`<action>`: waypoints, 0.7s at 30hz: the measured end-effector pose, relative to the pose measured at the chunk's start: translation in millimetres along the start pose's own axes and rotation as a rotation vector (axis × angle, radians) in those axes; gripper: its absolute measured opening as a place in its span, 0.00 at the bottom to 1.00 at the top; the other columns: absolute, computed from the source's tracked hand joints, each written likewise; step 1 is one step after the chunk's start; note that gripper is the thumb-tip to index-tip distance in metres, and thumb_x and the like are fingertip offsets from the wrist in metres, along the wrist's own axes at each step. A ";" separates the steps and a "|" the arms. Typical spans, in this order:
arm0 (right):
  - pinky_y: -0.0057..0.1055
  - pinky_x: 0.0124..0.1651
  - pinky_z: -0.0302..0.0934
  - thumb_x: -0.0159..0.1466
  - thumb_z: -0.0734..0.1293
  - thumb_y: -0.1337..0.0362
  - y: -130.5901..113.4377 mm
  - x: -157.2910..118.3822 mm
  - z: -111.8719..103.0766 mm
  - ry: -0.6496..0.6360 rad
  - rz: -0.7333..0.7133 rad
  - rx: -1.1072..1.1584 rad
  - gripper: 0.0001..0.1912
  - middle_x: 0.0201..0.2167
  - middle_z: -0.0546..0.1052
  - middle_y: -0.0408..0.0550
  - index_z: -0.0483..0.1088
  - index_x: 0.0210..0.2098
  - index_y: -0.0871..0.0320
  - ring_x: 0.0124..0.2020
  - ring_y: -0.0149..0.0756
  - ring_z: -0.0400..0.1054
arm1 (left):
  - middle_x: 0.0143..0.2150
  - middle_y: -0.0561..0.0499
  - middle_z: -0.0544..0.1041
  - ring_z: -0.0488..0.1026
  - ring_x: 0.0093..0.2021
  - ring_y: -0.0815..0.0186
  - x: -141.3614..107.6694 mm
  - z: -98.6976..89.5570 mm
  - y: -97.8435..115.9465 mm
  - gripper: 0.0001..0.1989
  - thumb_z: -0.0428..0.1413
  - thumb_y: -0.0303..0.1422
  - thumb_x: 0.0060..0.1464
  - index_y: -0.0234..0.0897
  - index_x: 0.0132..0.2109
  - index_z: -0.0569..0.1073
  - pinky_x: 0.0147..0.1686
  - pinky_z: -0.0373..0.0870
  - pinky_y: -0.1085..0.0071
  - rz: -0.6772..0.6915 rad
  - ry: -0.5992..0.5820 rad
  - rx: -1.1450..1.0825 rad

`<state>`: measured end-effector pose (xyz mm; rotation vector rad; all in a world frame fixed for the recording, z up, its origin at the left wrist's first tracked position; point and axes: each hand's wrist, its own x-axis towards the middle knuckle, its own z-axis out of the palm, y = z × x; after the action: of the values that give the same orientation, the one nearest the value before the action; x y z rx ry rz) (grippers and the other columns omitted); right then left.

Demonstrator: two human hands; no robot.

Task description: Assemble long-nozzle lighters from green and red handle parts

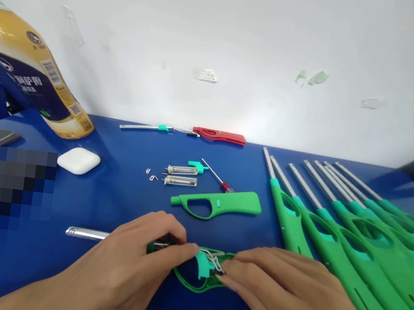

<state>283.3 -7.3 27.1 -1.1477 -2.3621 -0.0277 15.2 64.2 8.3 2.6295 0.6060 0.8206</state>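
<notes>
A gas lighter (192,288) with its green casing opened lies across the blue table before me. My left hand (129,261) is closed around its front, thumb against the inside above the turquoise trigger (201,265). The silver tube (86,233) sticks out to the left of that hand. My right hand (281,285) pinches at the handle end, fingertips on pale wires (216,262) and a small black part beside the trigger. Its palm covers the rest of the handle. Just beyond lies a loose green casing half (238,205).
Two clear fuel tanks (181,181), a turquoise trigger (198,166) and a red-handled screwdriver (226,186) lie mid-table. Several green lighters (359,294) fan out at right. Behind is a red lighter (220,136); at left, a white case (79,160) and a drink bottle (44,69).
</notes>
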 end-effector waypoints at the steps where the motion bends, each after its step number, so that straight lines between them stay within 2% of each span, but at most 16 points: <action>1: 0.28 0.40 0.71 0.84 0.51 0.64 0.0 0.4 -0.6 -0.004 -0.002 0.004 0.21 0.37 0.86 0.38 0.74 0.45 0.52 0.33 0.29 0.80 | 0.50 0.51 0.76 0.76 0.46 0.72 0.2 0.1 1.1 0.21 0.49 0.17 0.72 0.42 0.61 0.75 0.48 0.75 0.80 -0.002 -0.001 -0.011; 4: 0.28 0.42 0.72 0.83 0.52 0.63 -0.9 1.4 -1.1 -0.027 -0.010 0.010 0.23 0.32 0.83 0.40 0.75 0.39 0.53 0.32 0.31 0.79 | 0.51 0.49 0.75 0.76 0.48 0.70 1.3 0.4 5.4 0.13 0.52 0.23 0.75 0.41 0.58 0.76 0.50 0.76 0.78 -0.023 0.012 -0.038; 7: 0.28 0.44 0.72 0.83 0.54 0.62 -2.7 1.7 -0.5 -0.045 0.003 0.006 0.23 0.30 0.82 0.42 0.76 0.37 0.53 0.33 0.32 0.79 | 0.49 0.50 0.76 0.77 0.46 0.70 2.8 0.2 8.4 0.08 0.53 0.28 0.77 0.41 0.56 0.76 0.49 0.77 0.78 -0.012 0.018 -0.032; 15: 0.27 0.45 0.72 0.83 0.55 0.65 -3.5 5.7 0.7 0.021 0.007 -0.025 0.24 0.28 0.81 0.41 0.74 0.33 0.53 0.31 0.31 0.78 | 0.48 0.51 0.76 0.76 0.44 0.70 1.0 2.9 6.5 0.07 0.55 0.30 0.76 0.43 0.56 0.76 0.47 0.77 0.77 -0.025 0.020 -0.028; 21: 0.29 0.39 0.70 0.83 0.56 0.62 -5.3 4.4 4.4 0.011 0.030 -0.022 0.24 0.30 0.82 0.42 0.78 0.37 0.53 0.32 0.32 0.77 | 0.48 0.51 0.76 0.77 0.44 0.69 -0.6 4.0 6.5 0.07 0.55 0.30 0.76 0.43 0.55 0.76 0.46 0.77 0.76 -0.022 0.036 -0.021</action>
<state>275.2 -6.4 26.3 -1.1902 -2.3400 -0.0497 19.1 57.6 7.6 2.5897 0.6306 0.8645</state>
